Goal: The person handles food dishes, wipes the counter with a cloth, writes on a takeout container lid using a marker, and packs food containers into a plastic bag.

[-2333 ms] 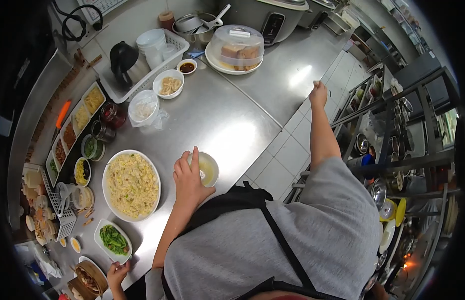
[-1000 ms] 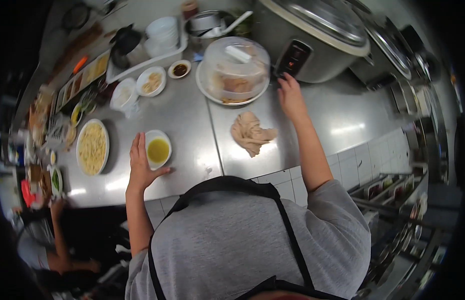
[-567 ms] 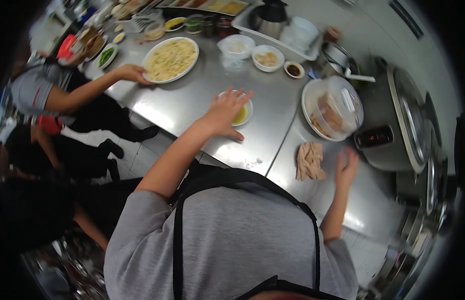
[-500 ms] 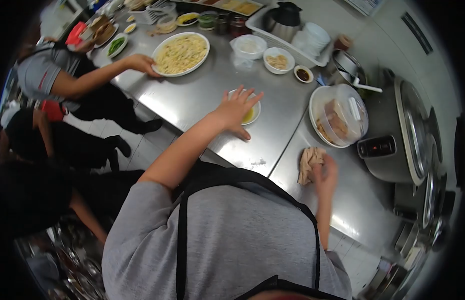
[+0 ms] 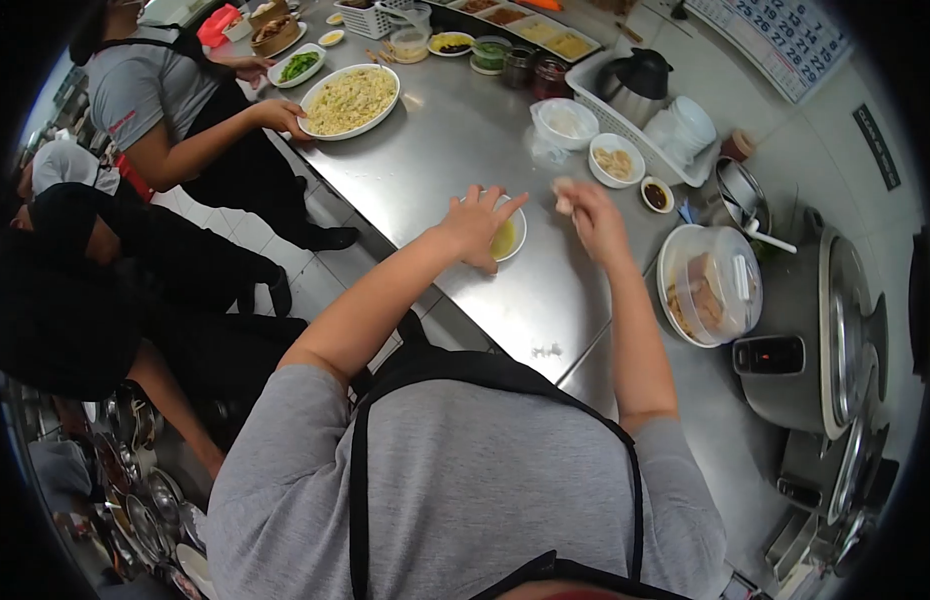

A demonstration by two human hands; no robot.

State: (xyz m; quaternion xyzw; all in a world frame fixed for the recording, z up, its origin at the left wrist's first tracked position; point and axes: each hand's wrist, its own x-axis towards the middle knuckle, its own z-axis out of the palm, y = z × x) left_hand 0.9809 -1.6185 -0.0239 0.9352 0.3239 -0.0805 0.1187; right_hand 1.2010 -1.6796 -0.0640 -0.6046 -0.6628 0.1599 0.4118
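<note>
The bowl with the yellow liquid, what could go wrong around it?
The left hand is spread over the bowl of yellow liquid, so a nudge might spill it. The right hand, holding what looks like a pale cloth, is close to the bowl of pale food and might bump it.

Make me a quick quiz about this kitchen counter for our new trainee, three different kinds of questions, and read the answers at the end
1. Which of the camera wearer's hands spreads over the bowl of yellowish liquid: A, right; B, left hand; C, neither?
2. True or false: a clear domed lid covers food on the white plate.
3. What food is on the platter that a co-worker's hand is gripping at the edge?

Key: 1. B. 2. True. 3. Fried rice.
</note>
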